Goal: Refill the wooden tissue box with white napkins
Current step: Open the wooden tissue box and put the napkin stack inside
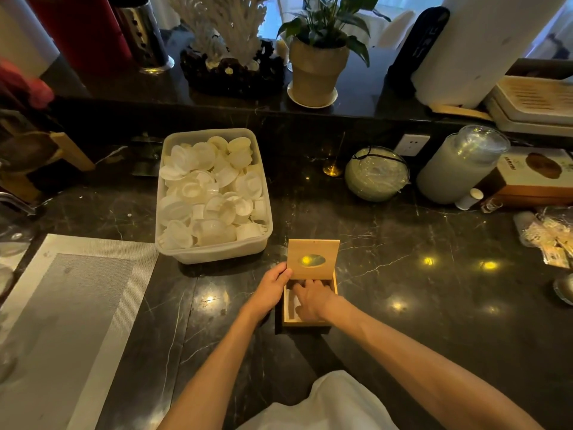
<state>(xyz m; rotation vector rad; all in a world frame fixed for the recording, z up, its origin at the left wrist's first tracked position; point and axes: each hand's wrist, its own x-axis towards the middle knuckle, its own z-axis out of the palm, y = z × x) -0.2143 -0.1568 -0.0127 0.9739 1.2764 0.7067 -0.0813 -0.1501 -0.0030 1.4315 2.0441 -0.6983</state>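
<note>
Wooden tissue box point(333, 285) sits on the dark marble counter point(403, 305), close to the person, lid point(313, 259) tipped up and back with its oval slot showing. White napkins point(293, 305) lie inside, at the box's left. Left hand point(271, 290) grips the lid's left edge, thumb on its face, likely propping it open to keep the opening clear. Right hand point(311, 301) is down in the box, fingers spread flat on the contents, probably pressing them level; whether it holds anything, cannot tell. Just beyond: a plastic tub point(214, 254) of small white cups. A woven mat point(77, 305) lies well to the left.
</note>
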